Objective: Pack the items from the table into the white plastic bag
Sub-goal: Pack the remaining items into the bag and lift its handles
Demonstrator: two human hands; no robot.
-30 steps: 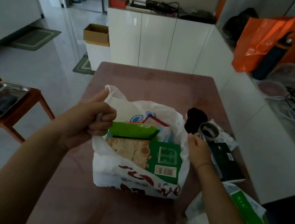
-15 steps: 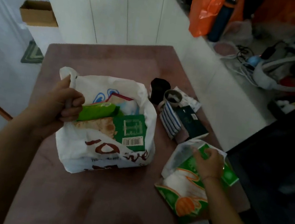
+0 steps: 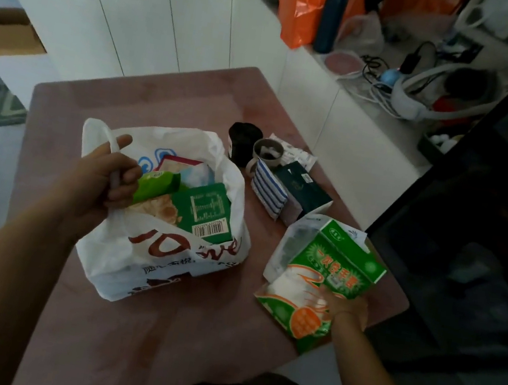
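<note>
The white plastic bag with red lettering stands open on the reddish table. Inside it I see a green snack packet, a green box with a barcode and other packs. My left hand is closed on the bag's left handle and holds it up. At the table's right edge my right hand grips the near end of a green, white and orange packet, which is lifted and tilted off the table. Behind it lie a blue-striped pack, a dark green box, a mug and a black item.
White cabinets run along the far side and the right of the table. An orange bag, a blue bottle and cables lie on the right counter. A cardboard box sits at far left. A dark surface stands at right.
My right hand has taken hold of the green and orange packet and raised its far end off the table. My left hand keeps hold of the bag handle. The view has moved closer.
</note>
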